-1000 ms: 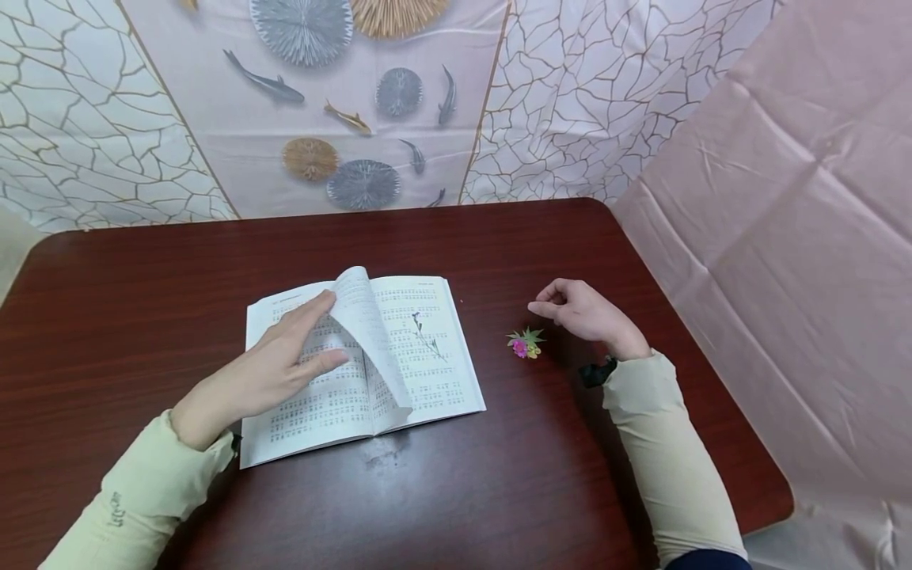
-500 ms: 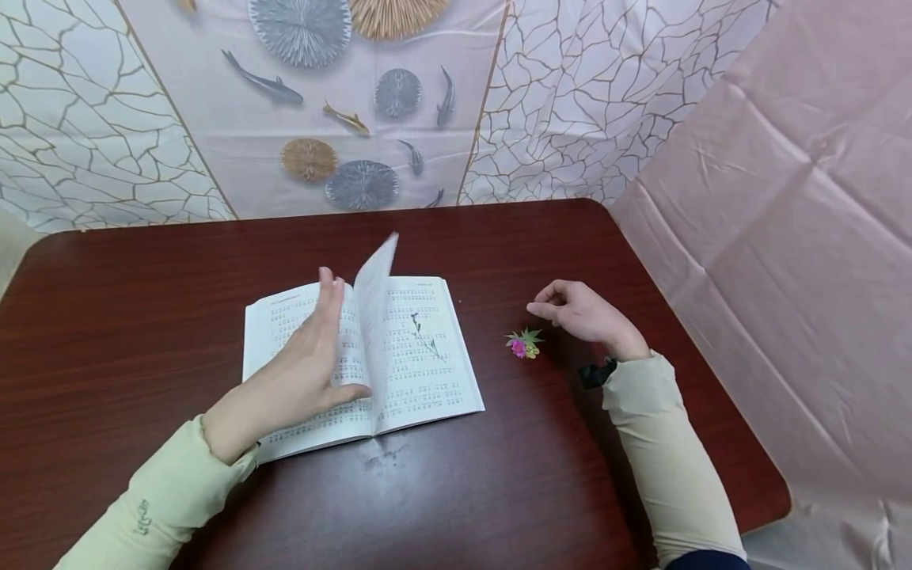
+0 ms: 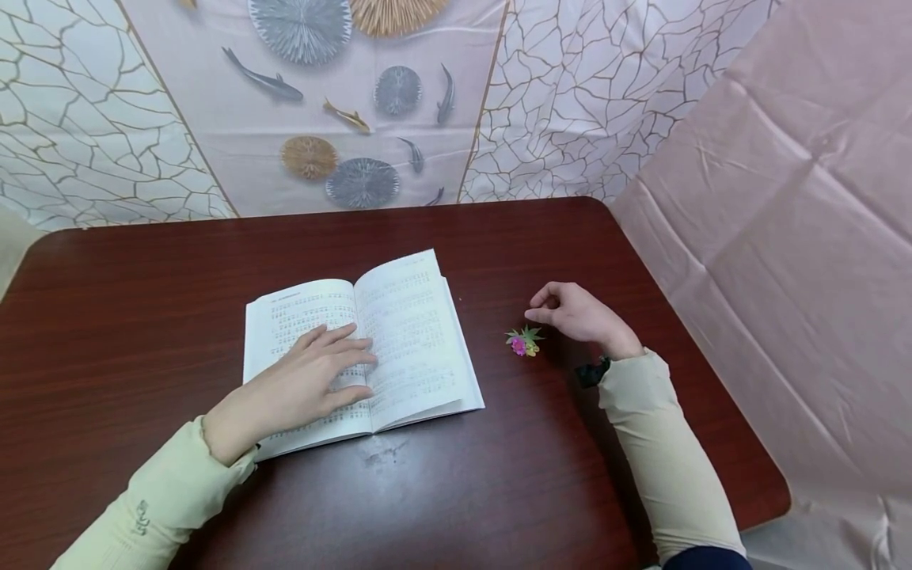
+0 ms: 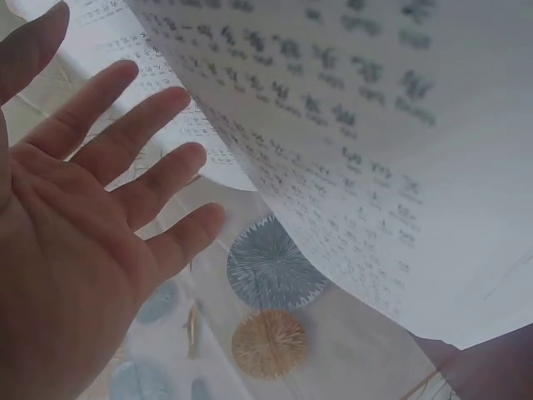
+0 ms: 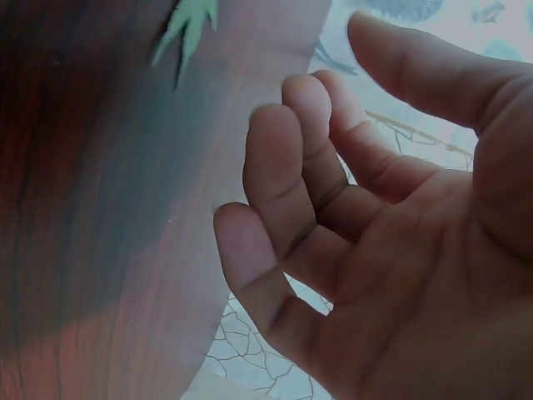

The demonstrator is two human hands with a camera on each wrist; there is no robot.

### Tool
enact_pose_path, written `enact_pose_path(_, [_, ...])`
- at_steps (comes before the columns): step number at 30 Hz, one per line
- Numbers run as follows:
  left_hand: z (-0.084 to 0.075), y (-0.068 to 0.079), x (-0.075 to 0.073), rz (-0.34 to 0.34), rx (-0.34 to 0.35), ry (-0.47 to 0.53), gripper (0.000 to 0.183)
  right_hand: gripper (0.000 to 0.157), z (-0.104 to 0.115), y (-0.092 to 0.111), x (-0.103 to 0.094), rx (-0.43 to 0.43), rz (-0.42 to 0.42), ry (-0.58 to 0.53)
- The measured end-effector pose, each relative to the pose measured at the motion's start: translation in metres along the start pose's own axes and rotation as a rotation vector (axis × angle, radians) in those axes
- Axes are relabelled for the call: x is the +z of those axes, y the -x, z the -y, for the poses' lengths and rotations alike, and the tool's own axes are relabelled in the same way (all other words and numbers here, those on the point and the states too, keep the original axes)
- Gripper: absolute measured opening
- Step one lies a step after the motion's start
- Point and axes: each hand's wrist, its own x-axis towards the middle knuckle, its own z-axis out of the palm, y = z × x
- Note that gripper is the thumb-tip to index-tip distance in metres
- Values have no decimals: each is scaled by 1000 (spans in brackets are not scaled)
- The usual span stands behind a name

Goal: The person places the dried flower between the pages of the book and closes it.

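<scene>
An open book (image 3: 413,332) lies on the dark wooden table, printed text on both pages. Over its left page and centre fold is my left hand (image 3: 302,388), fingers spread and reaching toward the right page. In the left wrist view a curved printed page (image 4: 333,150) rises beside the spread fingers of the left hand (image 4: 92,192). To the right of the book lies a small bunch of flowers (image 3: 523,342), pink and yellow with green leaves. My right hand (image 3: 580,317) is just beyond it with loosely curled fingers; in the right wrist view the palm of the right hand (image 5: 391,233) holds nothing.
The reddish-brown table (image 3: 142,285) has rounded corners. Behind it hangs a patterned cloth (image 3: 356,95) with fish and round shapes, and a plain pink cloth (image 3: 769,237) borders the right side. A leaf tip (image 5: 190,29) shows at the top of the right wrist view.
A page has turned over from left to right and now covers the dried flower sprig on the right page. My left hand has come down toward the fold. The right hand stays almost still.
</scene>
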Motion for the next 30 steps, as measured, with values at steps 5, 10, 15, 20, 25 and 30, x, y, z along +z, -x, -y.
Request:
enact_pose_path(5, [0, -1, 2, 10, 1, 3, 45, 20, -1, -2, 3, -7, 31, 80])
enact_pose_path(10, [0, 0, 5, -3, 15, -15, 44, 18, -3, -1, 2, -14, 63, 151])
enact_pose_path(15, [-1, 1, 6, 1, 6, -23, 43, 22, -6, -2, 4, 6, 101, 175])
enact_pose_path(20, [0, 1, 7, 18, -8, -16, 47, 22, -8, -5, 9, 24, 111, 189])
enact_pose_path(25, [1, 1, 8, 19, -11, -6, 50, 18, -11, -7, 11, 25, 91, 195])
enact_pose_path(30, [1, 1, 8, 34, -6, -1, 52, 17, -12, -8, 11, 32, 90, 191])
